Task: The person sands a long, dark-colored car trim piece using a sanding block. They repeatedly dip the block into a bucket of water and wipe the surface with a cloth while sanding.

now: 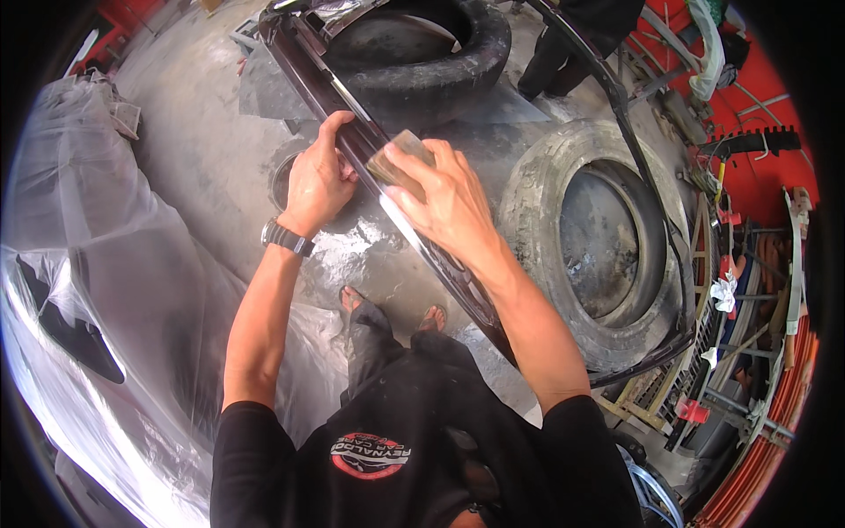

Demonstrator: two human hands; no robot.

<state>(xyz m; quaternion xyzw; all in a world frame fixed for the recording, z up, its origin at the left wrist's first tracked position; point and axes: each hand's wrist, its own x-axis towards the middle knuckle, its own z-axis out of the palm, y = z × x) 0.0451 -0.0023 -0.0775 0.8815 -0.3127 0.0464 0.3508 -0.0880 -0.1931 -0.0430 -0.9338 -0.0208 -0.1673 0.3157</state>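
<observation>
A dark maroon, glossy vehicle frame part point(304, 75) runs slantwise from the upper left toward the lower middle, with a wide opening on its right side. My left hand point(319, 187) is closed on its near edge, the thumb lying over the top and the fingers curled beneath, partly hidden. In my right hand point(449, 198) is a flat, greyish-tan block point(410, 151) that looks like a sanding block. My fingers and thumb grip its sides, and it rests on the frame's surface just right of my left hand. Slight blur softens the block.
One worn tyre point(546, 194) lies right of the frame, another tyre point(475, 70) behind it. Clear plastic sheeting point(132, 264) drapes a large shape at left. Racks with metal parts point(748, 343) stand at right. A person's dark-clothed legs point(563, 53) show at the back.
</observation>
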